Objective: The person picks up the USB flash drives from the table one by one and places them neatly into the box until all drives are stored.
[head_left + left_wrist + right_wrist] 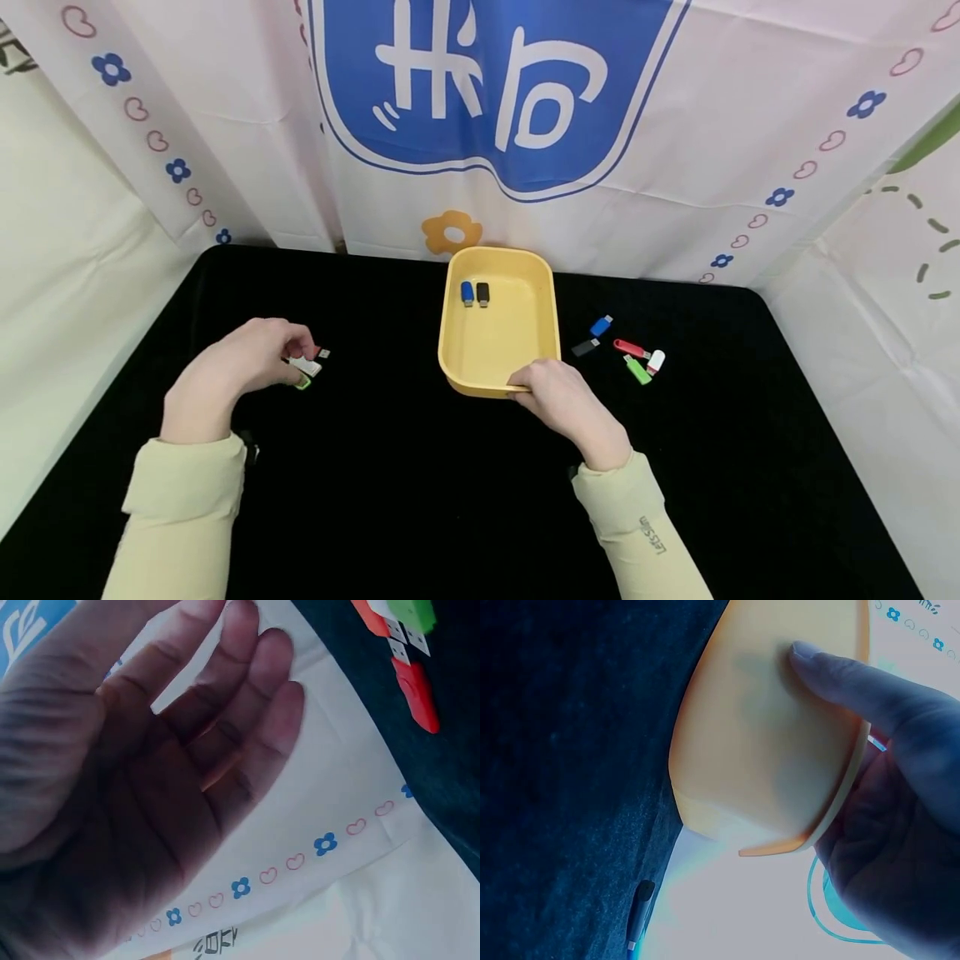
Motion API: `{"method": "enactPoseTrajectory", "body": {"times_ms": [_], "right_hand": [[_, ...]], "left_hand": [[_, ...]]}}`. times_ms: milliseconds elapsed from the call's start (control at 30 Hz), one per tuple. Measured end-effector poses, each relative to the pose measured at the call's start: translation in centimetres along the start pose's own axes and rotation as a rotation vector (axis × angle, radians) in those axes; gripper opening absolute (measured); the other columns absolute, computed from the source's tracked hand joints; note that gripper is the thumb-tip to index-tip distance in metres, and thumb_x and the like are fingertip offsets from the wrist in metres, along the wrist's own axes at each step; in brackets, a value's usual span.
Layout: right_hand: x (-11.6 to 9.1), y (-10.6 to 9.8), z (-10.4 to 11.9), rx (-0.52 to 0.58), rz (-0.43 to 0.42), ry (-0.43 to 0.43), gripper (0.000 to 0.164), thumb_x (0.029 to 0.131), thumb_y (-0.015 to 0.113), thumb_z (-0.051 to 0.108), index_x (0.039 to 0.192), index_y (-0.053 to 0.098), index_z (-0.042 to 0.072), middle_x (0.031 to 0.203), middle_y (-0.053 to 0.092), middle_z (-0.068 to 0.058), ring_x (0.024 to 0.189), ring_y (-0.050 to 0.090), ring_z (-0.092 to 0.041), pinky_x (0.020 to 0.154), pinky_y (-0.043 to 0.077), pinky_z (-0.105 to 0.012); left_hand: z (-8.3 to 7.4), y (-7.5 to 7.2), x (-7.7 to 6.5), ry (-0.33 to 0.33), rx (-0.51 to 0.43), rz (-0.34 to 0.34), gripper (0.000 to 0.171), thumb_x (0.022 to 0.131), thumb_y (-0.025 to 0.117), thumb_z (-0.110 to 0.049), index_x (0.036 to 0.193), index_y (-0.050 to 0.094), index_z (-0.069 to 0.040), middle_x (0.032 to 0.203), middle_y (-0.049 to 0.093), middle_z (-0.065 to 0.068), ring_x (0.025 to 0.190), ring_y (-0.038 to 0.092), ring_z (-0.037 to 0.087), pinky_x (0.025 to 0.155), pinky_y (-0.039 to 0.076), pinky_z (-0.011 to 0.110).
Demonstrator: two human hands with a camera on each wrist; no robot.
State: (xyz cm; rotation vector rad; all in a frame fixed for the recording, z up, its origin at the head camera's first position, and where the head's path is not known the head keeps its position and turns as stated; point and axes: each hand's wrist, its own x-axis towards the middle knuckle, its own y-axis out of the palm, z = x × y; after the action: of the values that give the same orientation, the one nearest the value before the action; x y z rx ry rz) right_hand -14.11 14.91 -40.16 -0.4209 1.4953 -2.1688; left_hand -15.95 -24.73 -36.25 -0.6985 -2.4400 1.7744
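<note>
My left hand [251, 354] hovers low over a few USB sticks on the left, its fingers loosely bent. A white USB stick [306, 366] shows between thumb and index finger, a green USB stick [303, 382] by the thumb. Beyond the fingers lies a red USB stick [418, 694]; whether any is touched I cannot tell. On the right, my right hand [562, 400] grips the near rim of a yellow tray [498, 342], thumb against the outer wall [765, 750]. Inside the tray, a blue USB stick [467, 292] and a black USB stick [483, 293] lie side by side.
Right of the tray lie more USB sticks: blue [600, 326], black [584, 347], red [630, 347], green [637, 370] and white [656, 360]. Black cloth [420, 500] covers the table. A printed white curtain [285, 167] hangs along the back.
</note>
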Motion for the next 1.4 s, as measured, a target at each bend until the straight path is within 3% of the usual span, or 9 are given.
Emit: {"method": "enactPoseTrajectory", "body": {"times_ms": [133, 433, 700, 967, 1233, 1400], "right_hand": [[0.0, 0.0, -0.1, -0.001, -0.002, 0.005, 0.012, 0.089, 0.075, 0.015, 0.077, 0.074, 0.019, 0.071, 0.065, 0.009, 0.068, 0.055, -0.006, 0.067, 0.048, -0.028], [0.0, 0.0, -0.2, -0.006, -0.008, 0.0, 0.014, 0.089, 0.075, 0.016, 0.076, 0.073, 0.019, 0.071, 0.066, 0.009, 0.068, 0.056, -0.007, 0.068, 0.049, -0.029], [-0.1, 0.1, -0.2, -0.025, -0.016, -0.002, 0.015, 0.089, 0.075, 0.016, 0.074, 0.072, 0.019, 0.07, 0.065, 0.01, 0.068, 0.056, -0.007, 0.067, 0.049, -0.029], [0.0, 0.1, -0.2, -0.023, -0.012, -0.002, 0.016, 0.089, 0.075, 0.016, 0.074, 0.072, 0.019, 0.069, 0.064, 0.01, 0.066, 0.054, -0.007, 0.067, 0.048, -0.028], [0.1, 0.0, -0.3, -0.007, 0.0, 0.002, 0.016, 0.089, 0.074, 0.015, 0.074, 0.072, 0.018, 0.068, 0.062, 0.009, 0.064, 0.052, -0.007, 0.066, 0.047, -0.027], [0.0, 0.1, -0.3, -0.018, -0.011, -0.001, 0.016, 0.089, 0.074, 0.015, 0.074, 0.072, 0.018, 0.068, 0.063, 0.009, 0.065, 0.053, -0.007, 0.066, 0.047, -0.027]], "left_hand": [[0.6, 0.2, 0.2, -0.023, -0.01, 0.075, 0.023, 0.075, 0.081, -0.002, 0.091, 0.067, -0.012, 0.095, 0.064, 0.01, 0.084, 0.056, 0.022, 0.074, 0.049, 0.039], [1.8, 1.2, 1.0, -0.079, -0.04, 0.154, 0.028, 0.072, 0.078, 0.007, 0.089, 0.06, -0.007, 0.09, 0.056, 0.011, 0.079, 0.048, 0.022, 0.068, 0.043, 0.034], [2.2, 2.1, 1.9, -0.068, -0.033, 0.063, 0.022, 0.074, 0.08, 0.003, 0.084, 0.066, -0.011, 0.087, 0.059, 0.008, 0.077, 0.051, 0.02, 0.068, 0.045, 0.034], [2.2, 2.7, 2.5, -0.007, -0.057, -0.028, 0.02, 0.078, 0.082, -0.004, 0.094, 0.072, -0.011, 0.091, 0.069, 0.006, 0.083, 0.062, 0.019, 0.074, 0.052, 0.041], [2.0, 2.9, 3.0, 0.033, -0.077, -0.067, 0.014, 0.088, 0.072, -0.006, 0.102, 0.073, -0.005, 0.096, 0.072, 0.008, 0.089, 0.067, 0.021, 0.081, 0.055, 0.045], [1.7, 3.0, 3.3, 0.036, -0.037, -0.095, 0.016, 0.092, 0.067, -0.008, 0.105, 0.075, -0.005, 0.098, 0.074, 0.011, 0.088, 0.069, 0.023, 0.08, 0.055, 0.046]]}}
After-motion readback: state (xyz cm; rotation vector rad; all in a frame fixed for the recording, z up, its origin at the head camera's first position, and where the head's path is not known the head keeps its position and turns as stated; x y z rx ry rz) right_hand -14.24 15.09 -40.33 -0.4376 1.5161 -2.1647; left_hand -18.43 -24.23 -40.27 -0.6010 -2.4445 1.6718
